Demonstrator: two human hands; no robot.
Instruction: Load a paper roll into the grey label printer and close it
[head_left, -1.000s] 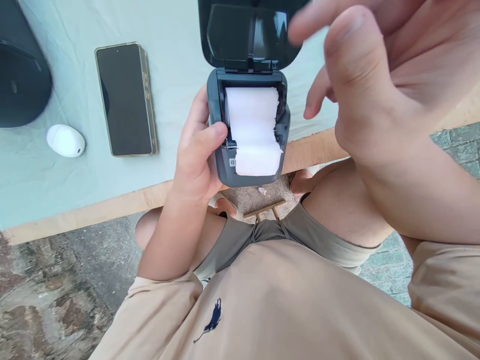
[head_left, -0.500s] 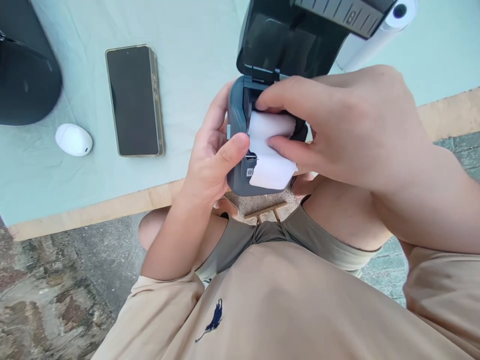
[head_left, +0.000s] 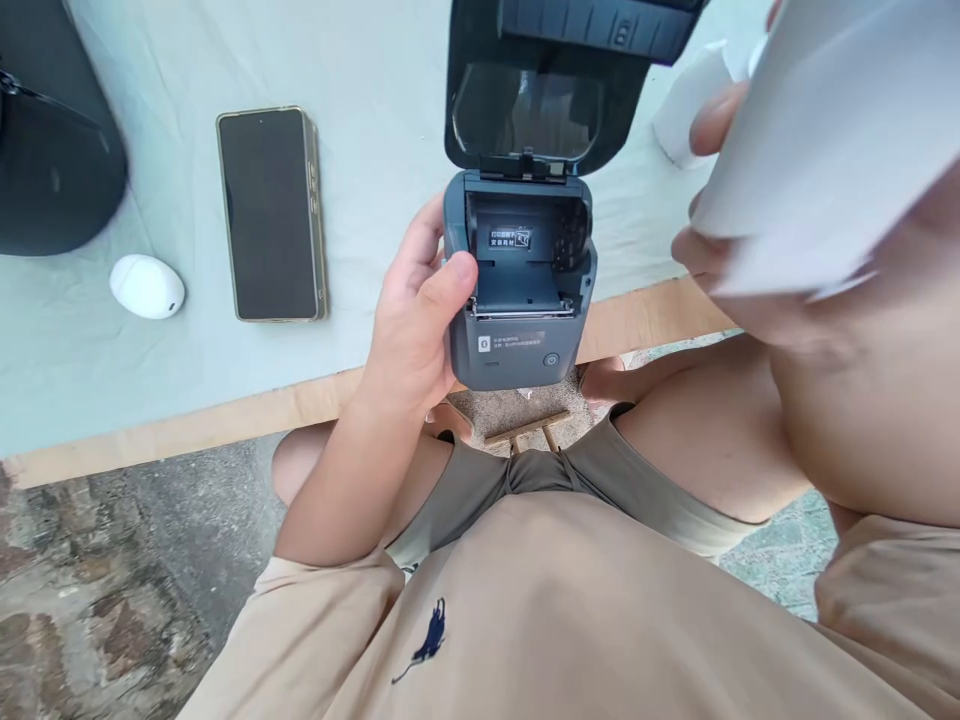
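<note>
Lifted out of the printer (head_left: 517, 350) since the earlier frame, the white paper roll (head_left: 832, 150) is now held up at the right, over the near side of the table, and the printer's bay has been left bare. The roll is gripped by the right hand (head_left: 787, 320), its fingers curled along the left side; those behind the paper are blurred and hidden, so how tightly they are pressed cannot be told. It can be judged light and soft, easily creased or unwound at the loose end, so it is best held around the body rather than by the trailing edge.

By the left hand (head_left: 412, 320) the printer is clasped at its left side, thumb on the rim and fingers wrapped beneath. A hard, fairly smooth shell is suggested — best supported from below, with the hinged lid (head_left: 525, 110) left unstrained. That lid is swung back and stands beyond the bay; nothing is seen blocking the bay from above.

Farther out, a second white roll (head_left: 694, 105) is seen on the table (head_left: 375, 80), partly covered by the right fingers and close enough to be knocked. At the left, well apart from both hands, a phone (head_left: 274, 215), a white oval case (head_left: 147, 286) and a dark bag-like object (head_left: 52, 160) are laid — none is in the way.
</note>
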